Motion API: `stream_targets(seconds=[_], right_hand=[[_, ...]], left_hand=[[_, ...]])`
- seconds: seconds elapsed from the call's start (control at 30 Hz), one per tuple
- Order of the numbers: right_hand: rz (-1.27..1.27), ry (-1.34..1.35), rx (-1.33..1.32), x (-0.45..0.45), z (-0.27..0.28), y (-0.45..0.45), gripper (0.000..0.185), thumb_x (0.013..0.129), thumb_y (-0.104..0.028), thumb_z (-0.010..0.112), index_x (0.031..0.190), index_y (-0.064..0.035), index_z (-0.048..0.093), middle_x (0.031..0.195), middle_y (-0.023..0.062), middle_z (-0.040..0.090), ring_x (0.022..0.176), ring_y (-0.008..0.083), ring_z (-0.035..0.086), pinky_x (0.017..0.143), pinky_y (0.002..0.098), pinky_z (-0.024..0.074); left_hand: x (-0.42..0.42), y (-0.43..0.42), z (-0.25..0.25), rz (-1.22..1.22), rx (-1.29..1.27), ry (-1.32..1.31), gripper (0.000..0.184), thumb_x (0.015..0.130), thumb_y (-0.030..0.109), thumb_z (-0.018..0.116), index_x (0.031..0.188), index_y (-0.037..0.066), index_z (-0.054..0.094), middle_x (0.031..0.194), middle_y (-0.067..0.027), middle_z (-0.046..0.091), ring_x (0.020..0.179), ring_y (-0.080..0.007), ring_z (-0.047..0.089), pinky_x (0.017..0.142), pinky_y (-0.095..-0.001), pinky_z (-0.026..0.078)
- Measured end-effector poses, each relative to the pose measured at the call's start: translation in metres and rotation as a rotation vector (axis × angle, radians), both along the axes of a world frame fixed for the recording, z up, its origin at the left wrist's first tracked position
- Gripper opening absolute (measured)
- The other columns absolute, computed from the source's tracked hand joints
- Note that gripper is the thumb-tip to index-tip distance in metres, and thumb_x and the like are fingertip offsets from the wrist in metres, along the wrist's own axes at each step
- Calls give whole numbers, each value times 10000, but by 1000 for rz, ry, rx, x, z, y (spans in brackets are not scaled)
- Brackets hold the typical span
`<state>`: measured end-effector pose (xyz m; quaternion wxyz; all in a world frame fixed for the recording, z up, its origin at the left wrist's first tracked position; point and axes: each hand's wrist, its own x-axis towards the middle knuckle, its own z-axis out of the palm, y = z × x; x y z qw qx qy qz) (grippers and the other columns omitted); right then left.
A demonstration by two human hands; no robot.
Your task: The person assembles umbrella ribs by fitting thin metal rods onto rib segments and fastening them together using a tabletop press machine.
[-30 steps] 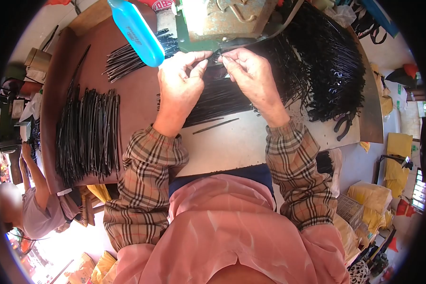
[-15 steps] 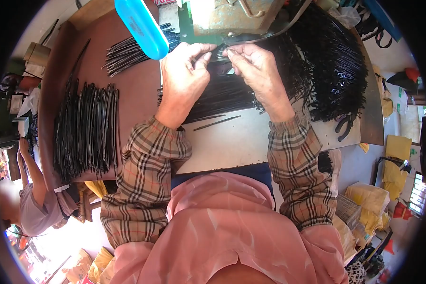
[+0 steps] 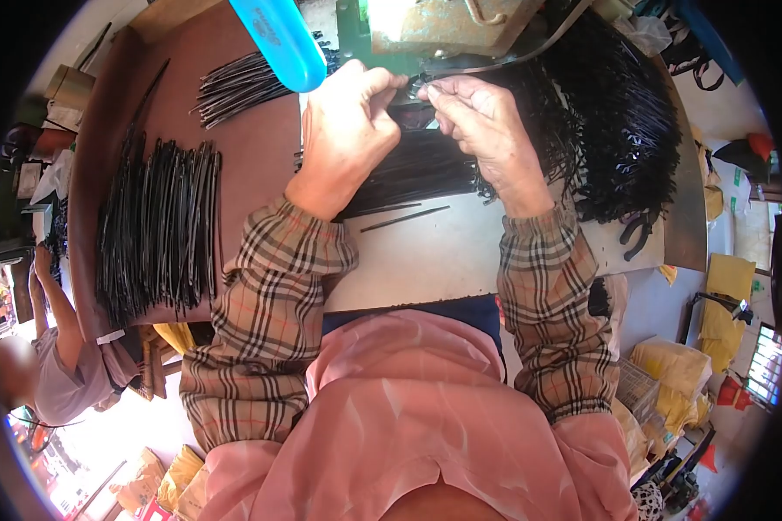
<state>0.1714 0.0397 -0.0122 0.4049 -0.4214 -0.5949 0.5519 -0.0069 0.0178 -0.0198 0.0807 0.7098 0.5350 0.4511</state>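
Head view: my left hand (image 3: pixel 347 130) and right hand (image 3: pixel 487 130) pinch a dark piece (image 3: pixel 415 86); loose fingertips could drop it.

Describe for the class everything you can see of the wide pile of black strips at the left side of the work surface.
The wide pile of black strips is made of many long, thin, dark pieces lying roughly parallel, pointing away from the person. They look glossy, perhaps plastic or coated wire. The ends are uneven, and a thin tip reaches out beyond the far left corner. The pile lies directly on the brown sheet; neither hand touches it. No tie is visible around it.
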Motion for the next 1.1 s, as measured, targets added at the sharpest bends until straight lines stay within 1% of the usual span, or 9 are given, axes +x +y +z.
stream_targets(seconds=[0.17, 0.4, 0.6, 0.7, 0.8, 0.83, 0.93, 1.0, 1.1], right_hand=[[-7, -122, 74, 5, -1, 1, 217, 912, -168, 654, 937, 43, 698, 670, -14, 586, 616, 36, 513, 534, 208, 386], [-14, -47, 52, 4, 2, 0, 254, 893, -200, 659, 928, 44, 715, 688, -20, 583, 635, 28, 489, 555, 204, 375], [22, 7, 0, 6, 0, 5, 246, 886, -203, 666, 921, 34, 723, 689, -18, 599, 634, 34, 492, 565, 204, 384], [41, -60, 83, 9, 4, 7, 239, 889, -212, 666, 911, 18, 727, 690, -5, 628, 631, 40, 506, 567, 215, 406], [87, -184, 244, 5, 13, 0, 234, 893, -217, 665, 896, 10, 725, 688, 13, 650, 616, 48, 517, 560, 231, 424], [101, -259, 283, 4, 18, -2, 228, 893, -210, 665, 888, 11, 722, 686, 19, 653, 609, 50, 519, 556, 235, 427], [92, -237, 272, 4, 16, -8, 188, 896, -171, 672, 895, 14, 705, 677, 25, 641, 590, 55, 516, 549, 232, 430], [58, -112, 192, 6, 13, -12, 173, 899, -157, 673, 900, 15, 695, 672, 15, 630, 593, 49, 512, 547, 227, 426], [63, -158, 171, 14, 11, -17, 157, 912, -144, 660, 892, 11, 678, 660, -5, 603, 608, 35, 509, 542, 220, 409]], left_hand=[[1, -1, 8, -3, -93, -12, 325, 738, -175, 552, 976, -8, 699, 903, -111, 668, 804, -179, 666, 764, -252, 518], [3, -1, 15, 4, -193, -50, 393, 709, -182, 512, 1009, -12, 699, 938, -124, 672, 863, -179, 668, 792, -246, 516], [3, -1, 21, 53, -323, -56, 267, 808, -92, 594, 1037, -6, 703, 877, -88, 700, 771, -93, 630, 756, -211, 501], [-2, 1, 18, -33, -328, -192, 255, 735, -12, 645, 976, 21, 724, 730, -88, 663, 636, -175, 598, 613, -296, 475], [-10, -6, 30, -233, -473, -509, 179, 798, 54, 689, 957, -28, 701, 674, -14, 629, 614, -85, 534, 582, -233, 436], [-14, -12, 44, -229, -585, -407, 171, 851, 111, 696, 928, -40, 680, 720, 24, 607, 672, -26, 503, 576, -193, 406], [-6, -24, 51, -226, -628, -555, 161, 887, 146, 648, 930, -7, 669, 777, 33, 609, 631, -7, 439, 541, -174, 317], [-11, -26, 43, -250, -674, -654, 175, 902, 168, 630, 966, 8, 659, 807, -2, 631, 635, -40, 500, 549, -184, 368], [-16, -34, 35, -274, -645, -747, 178, 901, 139, 640, 1020, 6, 636, 850, -49, 649, 670, -74, 567, 569, -201, 434]])
